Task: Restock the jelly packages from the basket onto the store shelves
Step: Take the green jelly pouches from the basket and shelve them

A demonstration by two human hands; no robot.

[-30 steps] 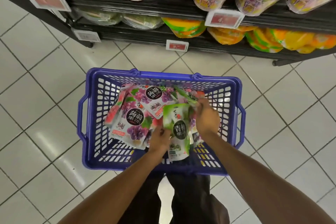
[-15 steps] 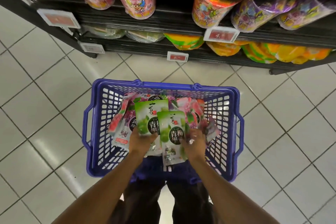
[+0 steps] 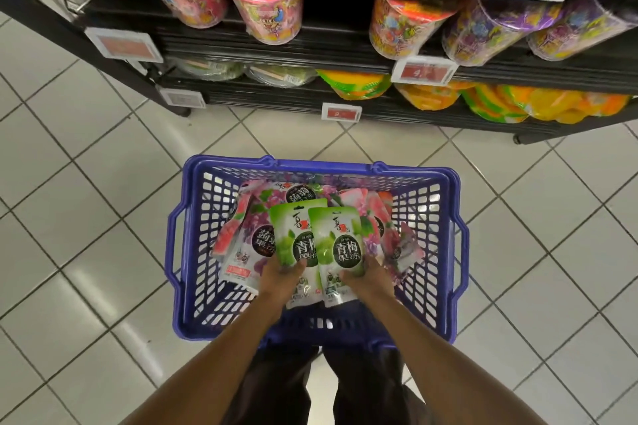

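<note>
A blue plastic basket (image 3: 445, 241) stands on the tiled floor below me, filled with several purple, pink and green jelly packages (image 3: 255, 238). My left hand (image 3: 279, 278) grips the lower part of a green jelly package (image 3: 288, 231) held upright above the basket. Beside it, my right hand (image 3: 371, 278) grips a second green jelly package (image 3: 340, 238), which overlaps the first. Dark store shelves (image 3: 276, 45) rise beyond the basket.
The shelves hold round pink, orange and purple candy tubs (image 3: 272, 3) above, and orange-green bags (image 3: 355, 83) and pale packs (image 3: 279, 74) on the lowest level. Price tags (image 3: 423, 71) hang on the shelf edges. White floor tiles (image 3: 86, 217) surround the basket.
Both hands have lifted out of the pile, each now holding a green package upright. The view has tilted up, showing more of the shelves.
</note>
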